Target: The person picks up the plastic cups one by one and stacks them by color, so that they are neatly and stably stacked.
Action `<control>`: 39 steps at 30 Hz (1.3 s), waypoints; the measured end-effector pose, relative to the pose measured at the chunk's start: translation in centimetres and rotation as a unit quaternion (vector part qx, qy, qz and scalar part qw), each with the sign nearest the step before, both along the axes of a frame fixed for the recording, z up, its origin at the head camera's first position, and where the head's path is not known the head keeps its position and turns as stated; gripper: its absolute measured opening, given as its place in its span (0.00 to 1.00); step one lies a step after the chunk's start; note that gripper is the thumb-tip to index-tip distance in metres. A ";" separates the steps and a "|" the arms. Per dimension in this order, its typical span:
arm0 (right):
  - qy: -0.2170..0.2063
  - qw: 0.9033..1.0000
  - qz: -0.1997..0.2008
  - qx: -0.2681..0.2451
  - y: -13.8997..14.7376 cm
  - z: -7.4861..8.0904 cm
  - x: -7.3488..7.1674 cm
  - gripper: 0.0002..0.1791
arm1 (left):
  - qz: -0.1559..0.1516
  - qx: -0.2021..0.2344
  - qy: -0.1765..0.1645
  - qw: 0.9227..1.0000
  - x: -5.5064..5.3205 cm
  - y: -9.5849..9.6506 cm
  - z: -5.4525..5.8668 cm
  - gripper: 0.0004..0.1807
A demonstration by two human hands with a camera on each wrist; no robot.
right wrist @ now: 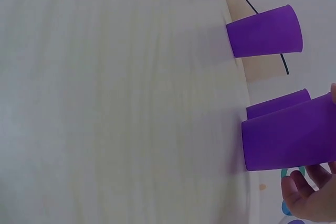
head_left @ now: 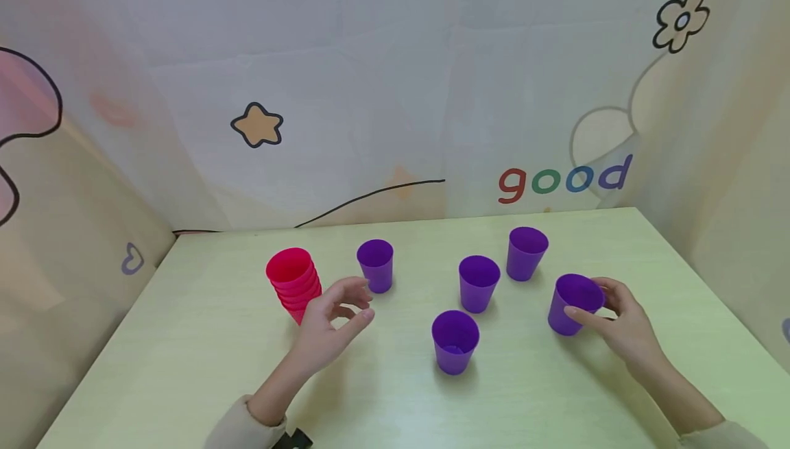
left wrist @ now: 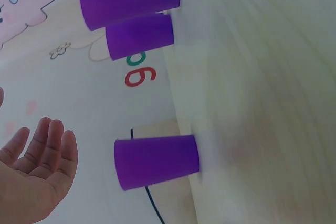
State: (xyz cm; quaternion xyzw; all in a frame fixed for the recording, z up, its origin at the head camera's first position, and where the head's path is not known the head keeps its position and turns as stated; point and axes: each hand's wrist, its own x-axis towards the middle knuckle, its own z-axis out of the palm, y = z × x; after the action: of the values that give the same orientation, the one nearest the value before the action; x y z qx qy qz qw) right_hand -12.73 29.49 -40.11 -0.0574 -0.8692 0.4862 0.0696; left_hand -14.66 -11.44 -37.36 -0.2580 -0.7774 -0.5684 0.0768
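Observation:
My right hand (head_left: 626,322) holds the rightmost purple cup (head_left: 564,308), its thumb on the near side and fingers round the far side. In the right wrist view that cup (right wrist: 291,135) stands out large, with fingertips at its rim. My left hand (head_left: 330,329) is raised with loosely bent fingers and holds nothing; its palm shows in the left wrist view. Just behind it is a nested stack of red cups (head_left: 291,274), partly hidden by the hand. A purple cup (head_left: 378,267) stands just beyond its fingertips.
More purple cups stand upright, mouths up: one near the front middle (head_left: 455,346), one behind it (head_left: 478,284), and one farther back right (head_left: 527,255). The pale table (head_left: 382,408) meets a printed cloth backdrop (head_left: 395,106) at the back and sides.

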 end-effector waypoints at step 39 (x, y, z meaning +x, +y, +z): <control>-0.022 0.996 0.090 0.010 2.2 0.5 -0.1 0.36 | -0.152 -0.158 -0.071 0.973 -1.3 7.9 -2.2 0.38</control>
State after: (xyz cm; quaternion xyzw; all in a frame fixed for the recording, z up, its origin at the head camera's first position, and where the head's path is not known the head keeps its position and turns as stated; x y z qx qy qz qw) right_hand -12.82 31.66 -39.65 0.0113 -0.8772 0.4800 0.0073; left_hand -15.99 -3.55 -39.56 -0.3413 -0.8125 -0.4602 -0.1074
